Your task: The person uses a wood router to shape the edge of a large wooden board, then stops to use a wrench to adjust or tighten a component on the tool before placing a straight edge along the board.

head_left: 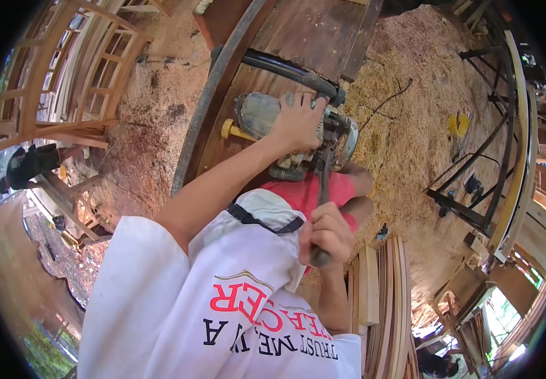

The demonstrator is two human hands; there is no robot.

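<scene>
A worn grey-green power router (pixel 255 115) lies on its side on a wooden bench (pixel 221 146), its round metal base (pixel 350 140) to the right. My left hand (pixel 301 120) rests on the router body with fingers spread, pressing from above. In my right hand (pixel 328 235) is the handle of a metal wrench (pixel 324 186). The wrench's far end reaches the shaft area beside the router's base; whether its jaws grip a nut there is hard to see. Partly hidden by the router, a yellow handle (pixel 237 130) sticks out to the left.
A black tube (pixel 279 67) crosses the bench behind the router. Long wooden strips (pixel 383 303) are stacked at lower right. Wooden frames (pixel 90 76) stand at far left, a dark metal stand (pixel 475 208) at right. Sawdust (pixel 412 69) and a yellow object (pixel 458 124) are on the ground.
</scene>
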